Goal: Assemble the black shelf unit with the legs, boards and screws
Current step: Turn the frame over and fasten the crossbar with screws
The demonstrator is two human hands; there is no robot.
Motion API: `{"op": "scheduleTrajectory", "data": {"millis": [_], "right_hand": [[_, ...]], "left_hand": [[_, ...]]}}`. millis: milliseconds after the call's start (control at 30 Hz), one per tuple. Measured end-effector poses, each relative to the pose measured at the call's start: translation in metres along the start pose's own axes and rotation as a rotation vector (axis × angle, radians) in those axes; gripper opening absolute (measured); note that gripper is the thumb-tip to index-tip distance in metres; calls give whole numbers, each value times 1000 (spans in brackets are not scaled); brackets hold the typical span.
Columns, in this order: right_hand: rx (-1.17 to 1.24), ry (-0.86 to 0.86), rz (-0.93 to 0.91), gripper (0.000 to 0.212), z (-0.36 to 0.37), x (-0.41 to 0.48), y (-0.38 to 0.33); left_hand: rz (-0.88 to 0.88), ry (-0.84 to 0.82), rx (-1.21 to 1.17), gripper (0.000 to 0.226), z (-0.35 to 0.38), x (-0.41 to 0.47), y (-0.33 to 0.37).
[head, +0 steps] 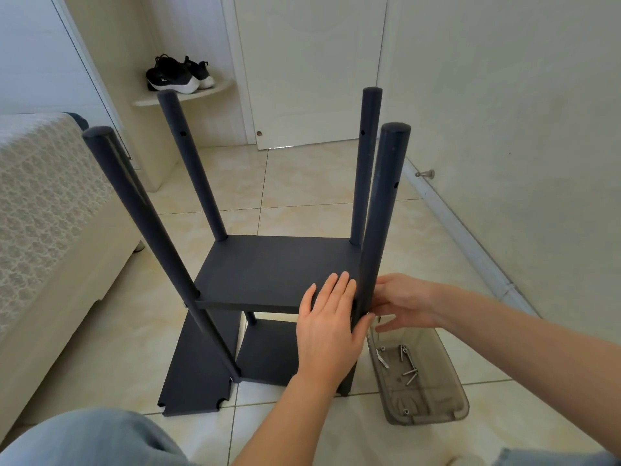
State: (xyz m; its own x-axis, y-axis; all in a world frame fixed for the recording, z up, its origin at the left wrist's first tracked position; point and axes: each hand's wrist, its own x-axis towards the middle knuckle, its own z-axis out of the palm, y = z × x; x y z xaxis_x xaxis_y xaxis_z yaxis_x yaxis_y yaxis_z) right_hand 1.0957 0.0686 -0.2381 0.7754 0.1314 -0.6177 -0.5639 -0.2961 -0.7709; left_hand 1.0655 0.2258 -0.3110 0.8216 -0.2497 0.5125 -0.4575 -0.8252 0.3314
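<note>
The black shelf unit stands on the tiled floor with several round legs pointing up. A middle board [268,269] sits between the legs, and a lower board [268,354] lies beneath it. My left hand [327,327] lies flat on the middle board's near right corner, thumb against the near right leg [383,213]. My right hand [405,302] reaches in from the right, fingers at that leg where it meets the board; what it pinches is hidden. A loose black board [198,371] lies on the floor at the left. Screws [408,364] lie in a clear tray [433,412].
A bed with a lace cover [47,210] runs along the left. The wall and its skirting [470,243] close off the right. A white door [312,68] is behind the shelf, and black shoes [178,74] sit on a corner ledge. My knees fill the bottom edge.
</note>
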Motion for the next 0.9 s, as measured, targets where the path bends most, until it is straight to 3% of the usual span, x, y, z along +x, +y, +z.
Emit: {"op": "scheduleTrajectory", "data": {"millis": [433, 733, 900], "right_hand": [[31, 54, -92, 28, 4, -1, 10], [222, -46, -113, 32, -14, 10, 25], [301, 42, -15, 28, -34, 25, 50]], "left_hand": [[3, -2, 209, 55, -6, 3, 11], [64, 78, 220, 50, 7, -4, 6], [12, 87, 186, 56, 4, -3, 9]]}}
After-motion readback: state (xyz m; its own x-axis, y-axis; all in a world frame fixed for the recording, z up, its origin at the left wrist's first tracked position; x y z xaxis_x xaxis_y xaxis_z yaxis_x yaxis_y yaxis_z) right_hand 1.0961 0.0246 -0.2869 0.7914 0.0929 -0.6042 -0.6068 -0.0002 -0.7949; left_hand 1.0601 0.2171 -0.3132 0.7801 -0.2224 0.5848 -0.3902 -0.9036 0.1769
